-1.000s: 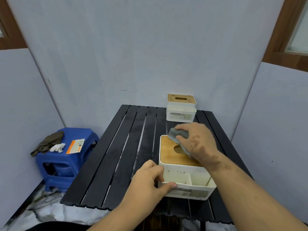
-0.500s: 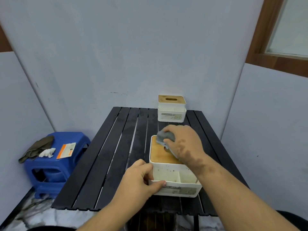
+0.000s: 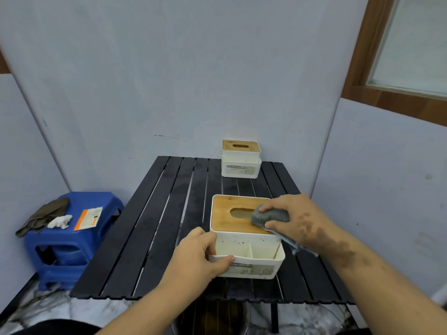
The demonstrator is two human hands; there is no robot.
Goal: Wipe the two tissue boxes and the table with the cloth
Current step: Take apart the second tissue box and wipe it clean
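Observation:
A white tissue box with a wooden lid (image 3: pixel 229 221) stands near the front of the black slatted table (image 3: pixel 154 228). My left hand (image 3: pixel 200 257) grips its front left corner, thumb over the rim of the front compartment. My right hand (image 3: pixel 295 218) holds a bunched grey cloth (image 3: pixel 268 217) and presses it on the right side of the lid, beside the oval slot. A loose end of the cloth hangs below my wrist. A second white tissue box with a wooden lid (image 3: pixel 241 159) sits at the table's far edge by the wall.
A blue plastic stool (image 3: pixel 72 240) stands left of the table, carrying a dark cloth (image 3: pixel 43 216), a crumpled white tissue (image 3: pixel 60 221) and an orange-and-white card (image 3: pixel 89 218). Grey wall panels close in behind and on both sides. The floor is marbled.
My right hand has slid the cloth from the lid's far middle to its right side. My left hand keeps its grip on the box. The view has shifted a little.

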